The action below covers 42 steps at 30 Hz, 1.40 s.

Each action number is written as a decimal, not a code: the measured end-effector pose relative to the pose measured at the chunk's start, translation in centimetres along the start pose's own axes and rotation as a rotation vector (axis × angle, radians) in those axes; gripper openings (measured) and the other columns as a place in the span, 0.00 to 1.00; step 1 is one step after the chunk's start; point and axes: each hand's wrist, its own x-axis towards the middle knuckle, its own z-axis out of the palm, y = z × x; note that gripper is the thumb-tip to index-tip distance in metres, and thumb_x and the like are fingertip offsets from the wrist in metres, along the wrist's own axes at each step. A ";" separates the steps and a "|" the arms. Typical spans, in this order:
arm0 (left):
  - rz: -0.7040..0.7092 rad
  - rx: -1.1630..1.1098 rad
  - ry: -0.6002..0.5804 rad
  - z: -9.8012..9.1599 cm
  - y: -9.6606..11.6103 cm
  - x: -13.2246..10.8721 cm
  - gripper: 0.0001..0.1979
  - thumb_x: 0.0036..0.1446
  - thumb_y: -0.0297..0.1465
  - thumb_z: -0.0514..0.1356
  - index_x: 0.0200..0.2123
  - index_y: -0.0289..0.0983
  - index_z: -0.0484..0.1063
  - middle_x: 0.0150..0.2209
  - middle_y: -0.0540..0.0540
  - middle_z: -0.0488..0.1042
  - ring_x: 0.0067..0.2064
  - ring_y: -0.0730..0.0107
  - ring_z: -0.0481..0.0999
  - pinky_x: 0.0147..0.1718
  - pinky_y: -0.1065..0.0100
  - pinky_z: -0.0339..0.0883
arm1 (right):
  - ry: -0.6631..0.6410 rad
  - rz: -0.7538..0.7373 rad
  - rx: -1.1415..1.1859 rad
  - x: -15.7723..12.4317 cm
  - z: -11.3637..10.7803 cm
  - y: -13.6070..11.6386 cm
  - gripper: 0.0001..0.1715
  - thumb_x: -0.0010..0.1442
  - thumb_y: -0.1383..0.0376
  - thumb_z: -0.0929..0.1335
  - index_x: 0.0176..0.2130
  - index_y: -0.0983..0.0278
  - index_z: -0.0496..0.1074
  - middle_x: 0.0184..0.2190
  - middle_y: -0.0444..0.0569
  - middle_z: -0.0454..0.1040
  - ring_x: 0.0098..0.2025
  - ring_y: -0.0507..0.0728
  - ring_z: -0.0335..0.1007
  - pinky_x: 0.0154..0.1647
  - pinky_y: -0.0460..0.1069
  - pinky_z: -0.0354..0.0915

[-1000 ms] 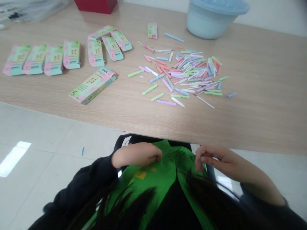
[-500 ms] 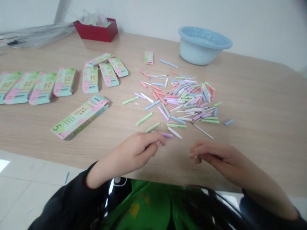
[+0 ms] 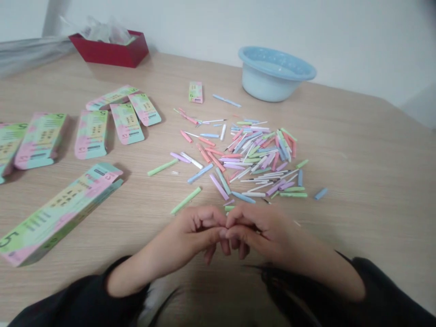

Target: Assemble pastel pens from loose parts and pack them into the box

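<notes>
My left hand (image 3: 195,231) and my right hand (image 3: 264,229) meet fingertip to fingertip at the table's near side. Thumb and index finger are pinched together on each hand. Whatever lies between the tips is hidden or too small to make out. Just beyond them spreads a loose pile of pen parts (image 3: 262,156): pastel tubes and caps in green, blue, purple and coral, with thin white refills among them. A green tube (image 3: 186,200) lies near my left hand. Part of another green piece (image 3: 229,208) shows right behind the fingertips.
Several printed cartons stand at the left, with one long carton (image 3: 61,213) lying nearest. A small carton (image 3: 195,92) lies farther back. At the rear are a light-blue basin (image 3: 269,86) and a red box (image 3: 109,53) holding clear plastic bags. A blue piece (image 3: 320,194) lies right of the pile.
My hands, apart before, have come together until their fingertips touch. The camera view has shifted, so the cartons and the pile appear larger and lower.
</notes>
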 end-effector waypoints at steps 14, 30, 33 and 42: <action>-0.031 0.068 0.144 -1.3 0.8 -1.8 0.11 0.64 0.38 0.62 0.40 0.37 0.79 0.31 0.49 0.78 0.26 0.75 0.73 0.25 0.74 0.67 | 0.598 0.126 -0.571 1.3 -11.9 6.3 0.14 0.66 0.61 0.65 0.44 0.66 0.76 0.25 0.45 0.74 0.24 0.54 0.67 0.27 0.49 0.61; 0.109 0.411 0.508 -2.4 2.4 -1.9 0.08 0.58 0.35 0.60 0.29 0.38 0.72 0.22 0.53 0.66 0.24 0.74 0.64 0.22 0.74 0.60 | 0.261 -0.051 -0.982 7.8 -14.7 9.7 0.06 0.61 0.69 0.69 0.37 0.66 0.79 0.39 0.56 0.78 0.45 0.63 0.74 0.50 0.55 0.66; 0.119 0.444 0.508 -2.3 2.4 -1.9 0.08 0.59 0.34 0.59 0.28 0.38 0.69 0.22 0.53 0.66 0.24 0.74 0.65 0.23 0.73 0.61 | 0.266 -0.033 -0.991 7.9 -14.7 9.8 0.06 0.61 0.69 0.69 0.37 0.66 0.78 0.38 0.55 0.79 0.44 0.62 0.75 0.48 0.55 0.66; 0.172 0.631 0.581 -3.4 2.3 -3.3 0.09 0.61 0.34 0.58 0.29 0.39 0.70 0.23 0.51 0.72 0.25 0.70 0.73 0.25 0.72 0.68 | 0.286 0.026 -1.020 8.2 -14.9 8.5 0.09 0.59 0.67 0.68 0.39 0.65 0.78 0.38 0.54 0.81 0.38 0.60 0.75 0.41 0.53 0.66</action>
